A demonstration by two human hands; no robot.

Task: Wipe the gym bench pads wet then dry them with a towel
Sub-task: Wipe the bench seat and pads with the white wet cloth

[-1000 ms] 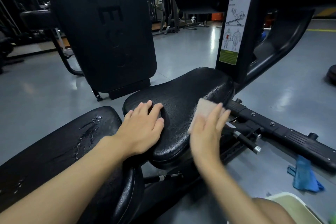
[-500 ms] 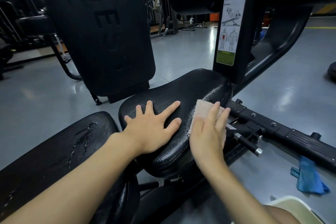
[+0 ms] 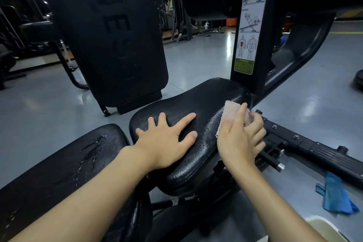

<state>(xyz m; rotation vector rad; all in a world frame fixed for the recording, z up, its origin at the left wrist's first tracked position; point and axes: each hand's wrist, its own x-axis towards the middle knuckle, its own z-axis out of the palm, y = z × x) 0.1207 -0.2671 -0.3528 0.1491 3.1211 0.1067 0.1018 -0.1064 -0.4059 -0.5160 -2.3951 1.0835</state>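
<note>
A black seat pad (image 3: pixel 198 102) of the gym bench lies in the middle of the view, its surface glistening. My left hand (image 3: pixel 167 137) rests flat on the pad with fingers spread. My right hand (image 3: pixel 241 137) presses a pale pink cloth (image 3: pixel 229 113) against the pad's right edge, its fingers curling over the cloth and the rim. A longer black back pad (image 3: pixel 64 165) runs to the lower left, with streaks of water on it.
A blue towel (image 3: pixel 334 194) lies on the grey floor at the right, beside the black frame bar (image 3: pixel 314 149). A pale bucket rim (image 3: pixel 330 228) shows at the bottom right. An upright post with an exercise chart (image 3: pixel 249 21) stands behind the seat. Another black machine panel (image 3: pixel 110 35) stands at the left.
My right hand slid the cloth farther right to the pad's edge and its fingers curled down over it. My left hand spread its fingers and stays on the pad.
</note>
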